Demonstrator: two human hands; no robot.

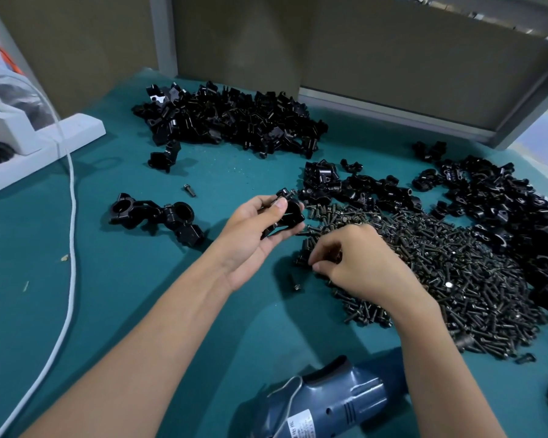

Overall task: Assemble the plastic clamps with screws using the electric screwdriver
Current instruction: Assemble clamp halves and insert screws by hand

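Screws point(456, 273) lie in a broad dark heap on the right of the green tabletop point(140, 295). The right hand point(358, 263) is down at the heap's near-left edge with its fingers curled into the screws. Whether it has one pinched, I cannot tell. The left hand point(260, 229) is raised just beside it, palm up, thumb and fingers gripping a black clamp point(290, 213). The blue screwdriver point(329, 403) lies on its side at the near edge, partly under the right forearm, with neither hand on it. A cluster of joined clamps point(155, 214) sits to the left, well apart from the hands. Loose clamp parts are piled at the back point(234, 118), just beyond the screws point(355, 188) and at far right point(503, 210). One stray screw point(295, 282) lies between the wrists. A white cable point(73, 216) trails down the left side.
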